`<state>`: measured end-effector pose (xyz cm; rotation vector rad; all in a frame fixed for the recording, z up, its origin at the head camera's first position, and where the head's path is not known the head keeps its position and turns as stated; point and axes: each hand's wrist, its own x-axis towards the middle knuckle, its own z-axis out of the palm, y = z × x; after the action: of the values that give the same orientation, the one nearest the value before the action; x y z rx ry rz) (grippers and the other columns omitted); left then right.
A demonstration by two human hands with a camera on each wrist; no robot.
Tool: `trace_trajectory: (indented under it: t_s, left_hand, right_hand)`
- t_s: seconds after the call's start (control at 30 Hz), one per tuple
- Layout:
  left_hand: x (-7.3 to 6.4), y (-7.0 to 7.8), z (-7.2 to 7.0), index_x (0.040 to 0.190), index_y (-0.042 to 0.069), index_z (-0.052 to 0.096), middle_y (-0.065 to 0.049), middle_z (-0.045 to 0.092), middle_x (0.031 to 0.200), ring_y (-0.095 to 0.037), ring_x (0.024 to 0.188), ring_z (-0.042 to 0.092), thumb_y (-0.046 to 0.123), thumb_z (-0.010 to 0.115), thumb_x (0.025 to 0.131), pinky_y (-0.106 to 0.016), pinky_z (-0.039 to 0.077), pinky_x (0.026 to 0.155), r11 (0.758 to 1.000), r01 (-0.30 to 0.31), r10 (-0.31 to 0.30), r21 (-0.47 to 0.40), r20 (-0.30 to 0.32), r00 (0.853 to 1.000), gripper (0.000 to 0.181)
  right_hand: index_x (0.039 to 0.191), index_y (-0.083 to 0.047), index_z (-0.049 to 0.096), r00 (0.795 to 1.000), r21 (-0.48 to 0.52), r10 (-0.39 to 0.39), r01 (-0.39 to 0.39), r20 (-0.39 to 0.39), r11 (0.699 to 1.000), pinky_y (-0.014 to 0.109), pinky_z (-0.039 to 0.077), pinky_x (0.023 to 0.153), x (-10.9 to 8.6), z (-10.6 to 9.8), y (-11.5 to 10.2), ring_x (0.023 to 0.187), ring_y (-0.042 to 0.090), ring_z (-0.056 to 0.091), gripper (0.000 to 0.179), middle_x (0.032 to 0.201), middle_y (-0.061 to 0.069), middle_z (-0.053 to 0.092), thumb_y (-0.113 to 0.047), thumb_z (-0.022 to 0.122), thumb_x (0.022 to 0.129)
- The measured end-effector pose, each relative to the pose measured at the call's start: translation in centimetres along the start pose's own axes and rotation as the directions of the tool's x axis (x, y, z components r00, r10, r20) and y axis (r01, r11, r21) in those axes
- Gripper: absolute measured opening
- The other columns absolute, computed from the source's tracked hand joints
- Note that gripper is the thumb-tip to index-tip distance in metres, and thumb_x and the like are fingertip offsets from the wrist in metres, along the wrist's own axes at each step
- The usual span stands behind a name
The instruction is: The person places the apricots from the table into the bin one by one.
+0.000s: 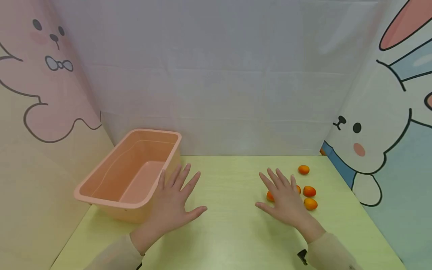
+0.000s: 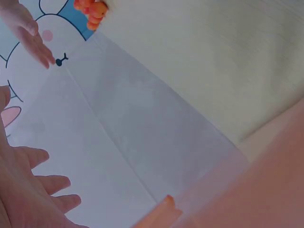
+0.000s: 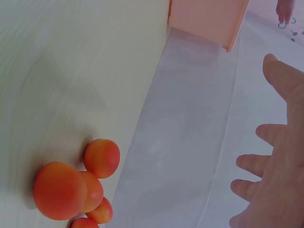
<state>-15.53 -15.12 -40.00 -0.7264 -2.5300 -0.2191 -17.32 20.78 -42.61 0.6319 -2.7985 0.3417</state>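
My left hand hovers with fingers spread, holding nothing, in front of the right side of a pink plastic tub. On the other side my right hand is held in the air, fingers spread and nothing in its grasp. Around and partly behind it lie several small orange oval fruits that look like kumquats, among them one kumquat beside the hand and another kumquat farther back. The right wrist view shows a kumquat up close, apart from the fingers.
A pale yellow-green table carries the tub at left and the fruits at right. Behind it hangs a plain whitish sheet. Side panels bear cartoon animals, a rabbit on the right one.
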Motion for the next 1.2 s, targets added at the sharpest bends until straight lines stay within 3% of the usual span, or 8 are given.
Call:
trace_trajectory:
  t_s: [0.17,0.33,0.47,0.67,0.93,1.2]
  left_hand:
    - [-1.0,-1.6,-1.1,0.148,0.015,0.048,-0.013,0.043,0.151,-0.039,0.137,0.038,0.074,0.058,0.080,-0.067,0.014,0.113,1.000,0.003,-0.001,0.023,-0.083,0.997,0.090]
    - [-2.0,-3.5,-1.9,0.142,0.010,0.054,-0.016,0.053,0.142,-0.041,0.129,0.046,0.077,0.047,0.085,-0.068,0.018,0.112,1.000,-0.015,0.018,0.015,-0.200,0.980,0.088]
    - [-3.0,-5.2,-2.3,0.138,0.009,0.057,-0.017,0.055,0.137,-0.040,0.125,0.049,0.080,0.040,0.087,-0.068,0.024,0.108,1.000,-0.009,0.010,0.006,-0.249,0.969,0.090]
    - [-4.8,-7.4,-3.0,0.140,0.007,0.055,-0.017,0.058,0.133,-0.039,0.117,0.053,0.080,0.048,0.083,-0.066,0.027,0.103,1.000,0.013,-0.016,-0.014,-0.240,0.971,0.093]
    - [-7.4,-10.2,-4.0,0.143,0.015,0.054,-0.012,0.060,0.133,-0.035,0.117,0.053,0.080,0.053,0.081,-0.059,0.026,0.107,1.000,0.020,-0.024,-0.020,-0.223,0.974,0.090]
    - [-9.3,-12.5,-4.8,0.137,0.013,0.060,-0.012,0.062,0.128,-0.035,0.114,0.053,0.076,0.058,0.081,-0.057,0.023,0.110,0.998,0.051,-0.056,-0.030,-0.211,0.976,0.085]
  right_hand:
    - [0.154,-0.014,0.037,0.999,0.053,0.027,-0.026,-0.020,0.998,0.072,0.009,0.112,-0.7,-0.1,1.0,0.144,0.041,0.021,0.086,0.158,0.016,0.030,-0.050,0.074,0.084]
    - [0.152,-0.013,0.040,0.997,0.091,0.044,-0.038,-0.064,0.995,0.069,0.009,0.113,-1.8,-0.1,2.0,0.142,0.043,0.026,0.083,0.155,0.018,0.036,-0.045,0.075,0.085]
    - [0.150,-0.011,0.042,0.993,0.126,0.049,-0.035,-0.110,0.991,0.068,0.008,0.114,-2.5,-0.1,2.9,0.140,0.043,0.029,0.081,0.151,0.019,0.041,-0.041,0.078,0.084]
    - [0.147,-0.011,0.047,0.984,0.124,0.067,-0.046,-0.166,0.991,0.068,0.013,0.114,-3.5,0.0,4.4,0.136,0.044,0.034,0.077,0.146,0.020,0.046,-0.037,0.080,0.082]
    - [0.146,-0.007,0.047,0.979,0.115,0.143,-0.126,-0.148,0.985,0.068,0.012,0.114,-4.7,-0.1,6.2,0.135,0.046,0.033,0.078,0.146,0.023,0.045,-0.035,0.081,0.082]
    - [0.146,-0.006,0.046,0.975,0.123,0.157,-0.139,-0.156,0.983,0.069,0.013,0.113,-5.5,-0.1,7.8,0.133,0.049,0.035,0.076,0.144,0.027,0.046,-0.032,0.080,0.083]
